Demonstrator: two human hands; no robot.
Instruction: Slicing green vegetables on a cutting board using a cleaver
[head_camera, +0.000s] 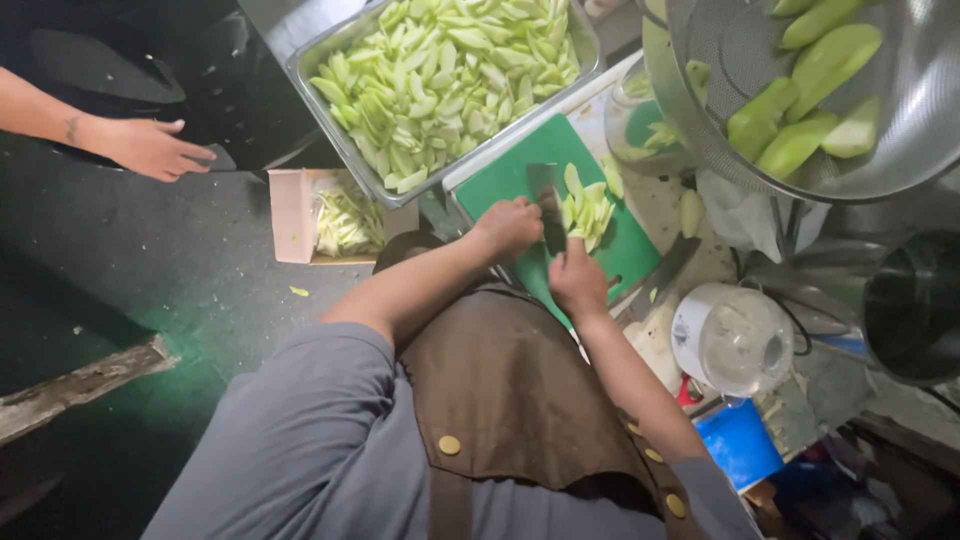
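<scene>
Premises present as a working food-preparation kitchen, likely commercial. Landmark: green cutting board (510, 175). Behind it sits a large steel tray (330, 45) heaped with sliced green fruit; right of it, a metal colander (720, 150) holding peeled pieces. A cardboard box (290, 215) of peelings stands left of the board, on a dark floor (150, 270).

Cutting board (510, 170) at centre, a heap of slices (587, 207) on it, knife (546, 200) just left of the heap. Left hand (507, 229) on the knife's near end, right hand (577, 280) near side of the heap. Steel tray (335, 55) behind, colander (720, 150) right, cardboard box (290, 215) left.
</scene>
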